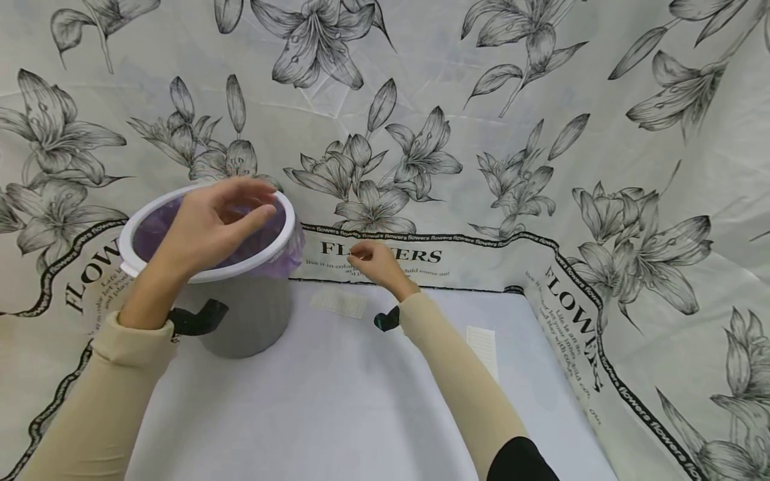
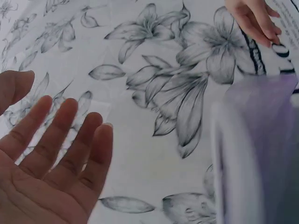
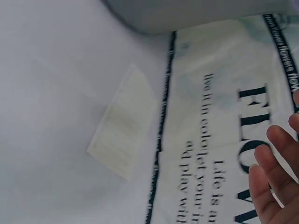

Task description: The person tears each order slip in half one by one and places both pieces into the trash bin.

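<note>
On the left of the table stands a grey bin with a white rim. A purple bag lines it and hangs over the rim's right side. My left hand is raised over the bin's opening, its fingers loosely bent and holding nothing. In the left wrist view, the left hand's fingers are spread beside the bin. To the right of the bin, my right hand hovers above the table's far edge. Its fingers look relaxed in the right wrist view, with nothing seen between them.
A pale rectangular sheet lies on the white table near the bin. Another white sheet lies farther right, partly behind the right sleeve. Flower-printed cloth surrounds the table at the back and sides.
</note>
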`<state>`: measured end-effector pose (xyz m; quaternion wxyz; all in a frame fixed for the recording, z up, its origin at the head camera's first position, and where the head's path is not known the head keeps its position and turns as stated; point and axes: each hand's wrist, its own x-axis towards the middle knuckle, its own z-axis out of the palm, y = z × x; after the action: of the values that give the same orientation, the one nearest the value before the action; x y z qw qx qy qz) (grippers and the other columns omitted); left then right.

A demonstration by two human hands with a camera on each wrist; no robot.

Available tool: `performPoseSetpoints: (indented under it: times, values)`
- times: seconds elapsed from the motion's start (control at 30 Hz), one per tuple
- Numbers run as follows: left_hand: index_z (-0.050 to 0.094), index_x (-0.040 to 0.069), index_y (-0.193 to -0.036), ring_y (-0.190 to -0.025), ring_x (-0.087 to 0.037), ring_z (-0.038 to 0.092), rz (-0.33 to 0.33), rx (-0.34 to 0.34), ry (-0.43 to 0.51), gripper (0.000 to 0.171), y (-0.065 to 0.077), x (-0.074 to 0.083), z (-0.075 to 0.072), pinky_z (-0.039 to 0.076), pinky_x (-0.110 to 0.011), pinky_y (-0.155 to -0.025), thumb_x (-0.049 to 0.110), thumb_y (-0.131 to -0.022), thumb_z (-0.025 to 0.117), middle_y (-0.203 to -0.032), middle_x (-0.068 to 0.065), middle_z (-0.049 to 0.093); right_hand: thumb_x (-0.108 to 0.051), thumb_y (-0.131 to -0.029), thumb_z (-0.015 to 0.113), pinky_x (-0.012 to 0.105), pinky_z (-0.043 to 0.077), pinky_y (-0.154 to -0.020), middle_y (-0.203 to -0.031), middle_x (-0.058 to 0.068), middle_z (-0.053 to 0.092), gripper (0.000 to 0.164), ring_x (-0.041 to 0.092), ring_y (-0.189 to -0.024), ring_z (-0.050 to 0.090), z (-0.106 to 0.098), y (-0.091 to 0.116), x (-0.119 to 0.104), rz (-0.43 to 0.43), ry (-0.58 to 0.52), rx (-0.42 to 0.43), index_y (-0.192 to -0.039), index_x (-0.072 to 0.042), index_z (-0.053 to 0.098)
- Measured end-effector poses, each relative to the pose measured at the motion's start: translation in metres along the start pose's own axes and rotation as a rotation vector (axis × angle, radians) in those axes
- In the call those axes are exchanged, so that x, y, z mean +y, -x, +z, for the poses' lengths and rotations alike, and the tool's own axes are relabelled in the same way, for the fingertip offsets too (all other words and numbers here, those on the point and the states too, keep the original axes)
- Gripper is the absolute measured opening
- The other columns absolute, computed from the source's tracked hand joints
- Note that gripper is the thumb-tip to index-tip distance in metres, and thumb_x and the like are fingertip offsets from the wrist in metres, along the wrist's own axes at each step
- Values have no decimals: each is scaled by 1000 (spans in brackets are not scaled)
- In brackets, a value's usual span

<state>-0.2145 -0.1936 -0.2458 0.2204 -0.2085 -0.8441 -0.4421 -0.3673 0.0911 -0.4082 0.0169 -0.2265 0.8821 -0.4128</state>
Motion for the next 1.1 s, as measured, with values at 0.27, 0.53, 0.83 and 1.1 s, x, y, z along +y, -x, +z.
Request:
performPoseSetpoints:
  times: [0.27, 0.53, 0.83, 1.1]
  values:
    - [69, 4, -125, -101, -10, 70, 75, -7, 251, 29, 29, -23, 44, 57, -20, -86, 2, -96, 70, -118, -8, 73, -25, -99, 66, 46, 56, -97, -127, 18, 68, 42, 33, -116, 66, 26, 11, 30, 20, 3, -46, -131, 2, 65]
    - [66, 2, -128, -106, -11, 70, 15, -105, 300, 33, 63, -46, 87, 57, -25, -90, 1, -95, 69, -124, -14, 72, -29, -98, 70, 50, 50, -107, -141, 22, 60, 54, 40, -131, 57, 50, 31, 69, 100, 74, -117, -142, 1, 56]
    - [65, 12, -133, -114, -30, 70, -125, -138, 258, 36, 95, -78, 121, 58, -29, -89, 17, -98, 71, -127, -10, 71, -27, -94, 75, 53, 38, -119, -150, 21, 53, 66, 39, -142, 48, 59, 30, 82, 122, 118, -90, -148, 0, 49]
    - [64, 15, -134, -116, -28, 68, -252, -157, 282, 37, 122, -101, 137, 58, -30, -91, 23, -99, 71, -126, -7, 72, -23, -91, 77, 52, 42, -115, -145, 22, 57, 65, 40, -136, 53, 74, 25, 92, 176, 77, -70, -146, 1, 51]
